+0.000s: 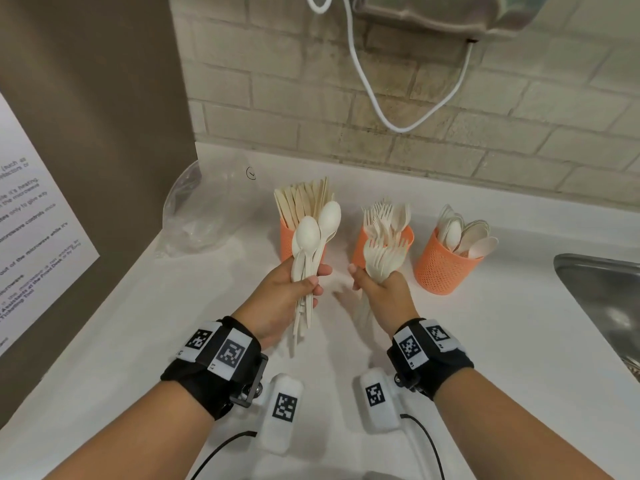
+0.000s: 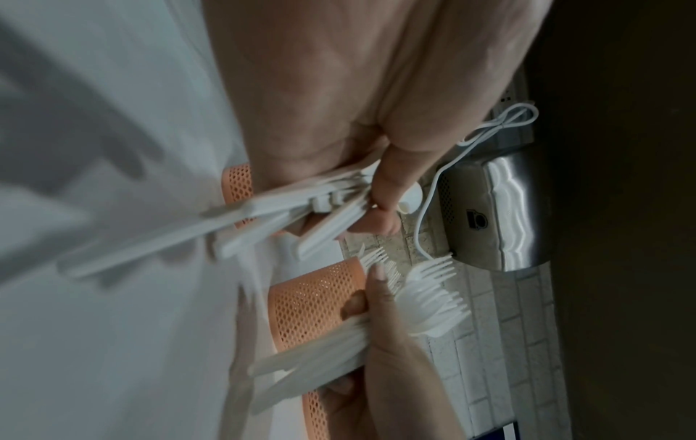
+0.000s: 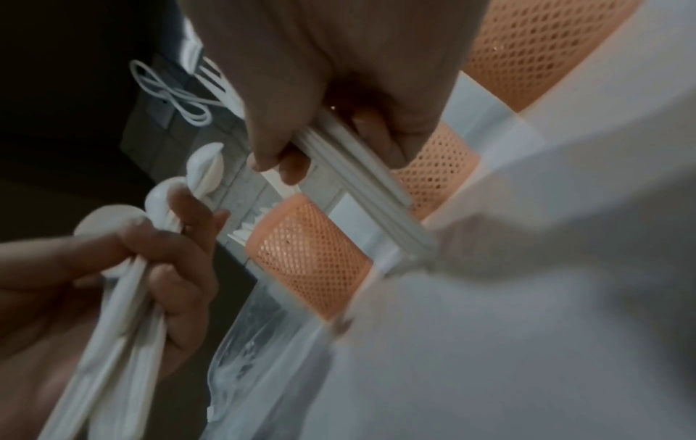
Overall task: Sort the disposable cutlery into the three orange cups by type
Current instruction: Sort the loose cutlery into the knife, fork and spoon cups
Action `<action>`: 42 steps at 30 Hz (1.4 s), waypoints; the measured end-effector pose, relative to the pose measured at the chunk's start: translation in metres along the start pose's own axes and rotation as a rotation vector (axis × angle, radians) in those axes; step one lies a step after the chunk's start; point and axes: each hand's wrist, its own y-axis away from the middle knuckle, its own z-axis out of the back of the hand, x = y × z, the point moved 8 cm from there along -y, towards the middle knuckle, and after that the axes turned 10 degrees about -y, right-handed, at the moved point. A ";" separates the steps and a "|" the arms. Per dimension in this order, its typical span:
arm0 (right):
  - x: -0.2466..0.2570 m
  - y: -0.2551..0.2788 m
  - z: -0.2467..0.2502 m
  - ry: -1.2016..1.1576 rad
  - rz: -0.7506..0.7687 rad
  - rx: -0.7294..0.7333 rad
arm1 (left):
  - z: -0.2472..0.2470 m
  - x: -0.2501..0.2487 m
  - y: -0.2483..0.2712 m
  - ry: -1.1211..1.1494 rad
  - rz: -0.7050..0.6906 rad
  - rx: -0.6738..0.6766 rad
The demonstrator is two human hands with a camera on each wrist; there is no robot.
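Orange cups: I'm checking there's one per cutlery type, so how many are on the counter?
3, in a row by the wall: the left cup with knives, behind the spoons the left hand holds; the middle cup with forks; the right cup with spoons. None seem hidden.

Curled in the left hand (image 1: 284, 299), the spoons (image 1: 313, 233) look like smooth, matt white plastic, and the forks (image 1: 382, 258) clenched in the right hand (image 1: 382, 292) have the same pale, dull finish. Beyond the fingertips stand three orange cups (image 1: 441, 268) of perforated mesh plastic, the leftmost bristling with tan, wood-like knives (image 1: 301, 199). Left of the left-hand fingers lies a crinkled clear plastic bag (image 1: 197, 213) on the smooth white counter (image 1: 485, 341), and right of the right-hand fingers a brushed metal sink (image 1: 602, 296) gleams below rough beige brick tile (image 1: 381, 98).
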 end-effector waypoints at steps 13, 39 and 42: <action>0.098 -0.051 0.074 0.142 0.187 -0.155 | -0.002 -0.001 -0.003 0.055 0.015 0.009; 0.073 -0.063 0.054 0.573 0.387 -0.158 | -0.002 0.004 -0.003 0.061 0.066 -0.006; 0.068 -0.064 0.045 0.745 0.373 -0.086 | -0.004 0.003 -0.003 0.053 0.073 0.006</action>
